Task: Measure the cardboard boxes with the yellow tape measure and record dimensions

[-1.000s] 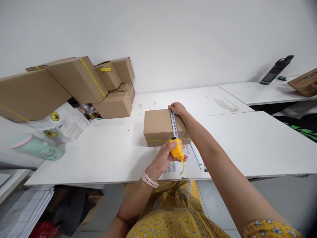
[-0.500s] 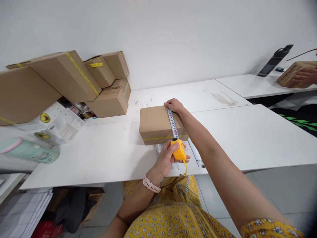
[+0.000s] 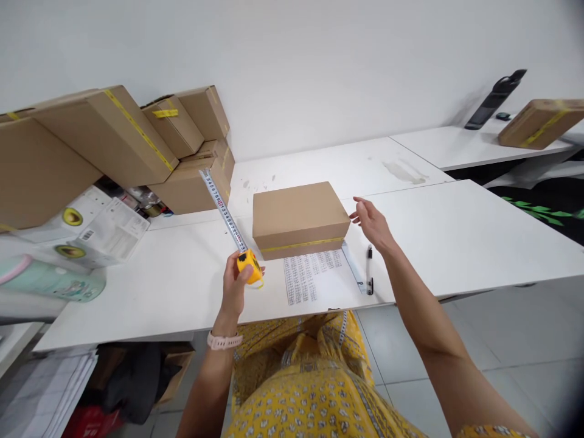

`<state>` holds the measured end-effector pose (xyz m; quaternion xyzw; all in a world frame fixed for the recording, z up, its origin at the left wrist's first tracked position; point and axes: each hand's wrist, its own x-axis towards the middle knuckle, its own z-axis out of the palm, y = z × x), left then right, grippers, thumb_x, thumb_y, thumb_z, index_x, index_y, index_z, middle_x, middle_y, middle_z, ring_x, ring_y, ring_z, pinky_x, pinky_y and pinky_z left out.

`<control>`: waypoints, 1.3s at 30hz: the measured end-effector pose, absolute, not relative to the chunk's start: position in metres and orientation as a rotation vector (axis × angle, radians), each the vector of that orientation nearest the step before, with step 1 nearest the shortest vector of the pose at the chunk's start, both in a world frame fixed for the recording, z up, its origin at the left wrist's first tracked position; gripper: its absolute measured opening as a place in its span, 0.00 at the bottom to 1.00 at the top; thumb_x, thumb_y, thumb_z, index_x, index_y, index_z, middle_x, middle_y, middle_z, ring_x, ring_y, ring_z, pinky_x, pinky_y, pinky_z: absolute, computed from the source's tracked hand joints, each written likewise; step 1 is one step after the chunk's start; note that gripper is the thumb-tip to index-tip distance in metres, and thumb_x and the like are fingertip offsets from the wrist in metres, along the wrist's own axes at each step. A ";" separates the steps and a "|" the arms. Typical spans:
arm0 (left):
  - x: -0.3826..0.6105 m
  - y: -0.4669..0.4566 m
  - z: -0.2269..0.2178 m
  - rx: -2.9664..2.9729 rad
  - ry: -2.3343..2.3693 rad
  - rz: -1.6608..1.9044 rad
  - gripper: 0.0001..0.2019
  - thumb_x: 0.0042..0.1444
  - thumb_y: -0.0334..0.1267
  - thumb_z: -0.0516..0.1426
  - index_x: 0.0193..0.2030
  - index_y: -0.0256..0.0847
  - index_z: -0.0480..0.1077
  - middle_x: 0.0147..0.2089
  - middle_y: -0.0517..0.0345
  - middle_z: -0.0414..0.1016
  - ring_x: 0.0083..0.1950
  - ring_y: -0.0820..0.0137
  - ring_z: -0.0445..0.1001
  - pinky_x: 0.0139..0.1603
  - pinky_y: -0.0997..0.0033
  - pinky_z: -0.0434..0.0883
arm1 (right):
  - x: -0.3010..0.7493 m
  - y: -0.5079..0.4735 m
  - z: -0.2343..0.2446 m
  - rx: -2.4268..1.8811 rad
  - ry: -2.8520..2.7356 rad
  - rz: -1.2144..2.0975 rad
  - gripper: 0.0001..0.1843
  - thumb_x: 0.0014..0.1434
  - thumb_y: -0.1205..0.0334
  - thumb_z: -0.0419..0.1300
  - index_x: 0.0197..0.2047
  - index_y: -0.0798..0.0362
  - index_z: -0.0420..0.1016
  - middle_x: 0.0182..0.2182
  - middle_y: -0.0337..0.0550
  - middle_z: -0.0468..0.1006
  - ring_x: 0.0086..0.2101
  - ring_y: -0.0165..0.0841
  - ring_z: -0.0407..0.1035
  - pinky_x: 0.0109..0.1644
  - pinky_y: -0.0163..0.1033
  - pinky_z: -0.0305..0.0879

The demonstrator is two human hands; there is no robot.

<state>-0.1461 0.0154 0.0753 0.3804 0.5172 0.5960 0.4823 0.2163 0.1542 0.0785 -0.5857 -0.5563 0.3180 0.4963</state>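
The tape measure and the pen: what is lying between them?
In the head view, a printed sheet, with a bluish strip at its right, lies between the tape measure and the pen.

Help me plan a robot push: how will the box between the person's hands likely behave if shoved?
The box is probably fairly stiff, judging by its flat faces and straight edges. Lying wider than it is tall on the desk, it should slide rather than tip. Its weight is uncertain, as any contents are hidden.
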 end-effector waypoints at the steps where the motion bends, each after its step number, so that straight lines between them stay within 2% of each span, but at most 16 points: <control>1: -0.150 0.022 0.074 0.920 1.249 1.428 0.32 0.46 0.53 0.70 0.54 0.48 0.64 0.50 0.57 0.75 0.37 0.63 0.84 0.43 0.56 0.82 | 0.215 0.147 0.074 -1.411 -1.401 0.793 0.32 0.65 0.31 0.54 0.64 0.39 0.73 0.38 0.40 0.82 0.35 0.35 0.74 0.48 0.44 0.69; 3: -0.154 0.036 0.077 0.927 1.205 1.375 0.32 0.45 0.54 0.70 0.53 0.45 0.65 0.49 0.57 0.75 0.36 0.63 0.83 0.43 0.56 0.82 | 0.208 0.141 0.075 -1.358 -1.511 0.790 0.32 0.66 0.33 0.54 0.67 0.36 0.71 0.43 0.40 0.82 0.39 0.36 0.74 0.50 0.44 0.70; 5: -0.157 0.048 0.086 0.964 1.169 1.356 0.31 0.45 0.53 0.70 0.52 0.44 0.66 0.46 0.57 0.76 0.35 0.63 0.83 0.41 0.57 0.82 | 0.198 0.143 0.085 -1.324 -1.613 0.706 0.29 0.67 0.35 0.55 0.65 0.37 0.74 0.47 0.42 0.81 0.42 0.37 0.74 0.52 0.45 0.69; 7: -0.160 0.061 0.100 1.015 1.140 1.382 0.30 0.45 0.53 0.70 0.51 0.44 0.66 0.45 0.57 0.76 0.34 0.64 0.83 0.39 0.58 0.83 | 0.189 0.151 0.101 -1.336 -1.688 0.589 0.28 0.66 0.36 0.57 0.62 0.40 0.76 0.46 0.44 0.80 0.42 0.38 0.72 0.51 0.46 0.69; 11: -0.166 0.089 0.129 1.081 1.066 1.449 0.29 0.46 0.54 0.70 0.49 0.42 0.68 0.48 0.54 0.78 0.33 0.65 0.83 0.36 0.58 0.83 | 0.174 0.178 0.131 -1.449 -1.693 0.347 0.24 0.63 0.37 0.59 0.49 0.47 0.82 0.42 0.48 0.78 0.39 0.42 0.71 0.47 0.49 0.69; 14: -0.167 0.108 0.144 1.086 1.048 1.439 0.30 0.45 0.55 0.71 0.48 0.40 0.69 0.48 0.53 0.78 0.32 0.64 0.83 0.33 0.60 0.83 | 0.165 0.208 0.143 -1.503 -1.675 0.103 0.23 0.66 0.38 0.57 0.38 0.49 0.80 0.45 0.54 0.76 0.47 0.48 0.70 0.49 0.52 0.68; 17: -0.163 0.112 0.150 1.109 1.040 1.457 0.29 0.45 0.54 0.71 0.48 0.41 0.68 0.52 0.50 0.79 0.33 0.65 0.83 0.32 0.61 0.82 | 0.155 0.242 0.147 -1.461 -1.769 -0.040 0.22 0.70 0.44 0.51 0.35 0.49 0.77 0.48 0.56 0.78 0.50 0.51 0.67 0.53 0.54 0.65; 21: -0.140 0.087 0.138 1.139 0.969 1.456 0.29 0.47 0.50 0.71 0.51 0.44 0.67 0.59 0.49 0.77 0.35 0.66 0.83 0.34 0.61 0.83 | 0.139 0.271 0.148 -1.452 -1.879 -0.054 0.20 0.73 0.57 0.43 0.38 0.49 0.74 0.39 0.54 0.81 0.43 0.48 0.70 0.53 0.53 0.61; 25: -0.099 0.054 0.106 1.037 0.865 1.229 0.29 0.45 0.49 0.72 0.50 0.45 0.66 0.58 0.51 0.76 0.33 0.65 0.83 0.34 0.60 0.82 | 0.129 0.273 0.147 -1.447 -1.873 -0.098 0.19 0.72 0.63 0.41 0.44 0.50 0.74 0.43 0.54 0.83 0.43 0.47 0.71 0.54 0.52 0.59; 29: -0.063 0.043 0.079 0.936 0.837 1.078 0.30 0.44 0.51 0.72 0.49 0.44 0.65 0.55 0.53 0.76 0.32 0.64 0.83 0.35 0.61 0.81 | 0.127 0.268 0.146 -1.373 -1.923 -0.155 0.23 0.68 0.71 0.41 0.56 0.50 0.72 0.43 0.50 0.83 0.44 0.46 0.71 0.54 0.50 0.57; 34: -0.047 0.042 0.070 0.893 0.826 1.042 0.31 0.45 0.51 0.72 0.50 0.44 0.64 0.52 0.54 0.76 0.32 0.63 0.84 0.35 0.62 0.80 | 0.127 0.263 0.149 -1.315 -2.038 -0.230 0.31 0.65 0.75 0.45 0.65 0.44 0.70 0.45 0.48 0.79 0.46 0.46 0.67 0.50 0.49 0.56; 39: -0.045 0.038 0.069 0.907 0.818 1.021 0.30 0.47 0.51 0.71 0.51 0.45 0.63 0.53 0.54 0.76 0.33 0.63 0.84 0.35 0.62 0.80 | 0.128 0.264 0.148 -1.279 -2.094 -0.217 0.32 0.66 0.74 0.45 0.63 0.39 0.75 0.47 0.48 0.77 0.46 0.46 0.64 0.49 0.50 0.55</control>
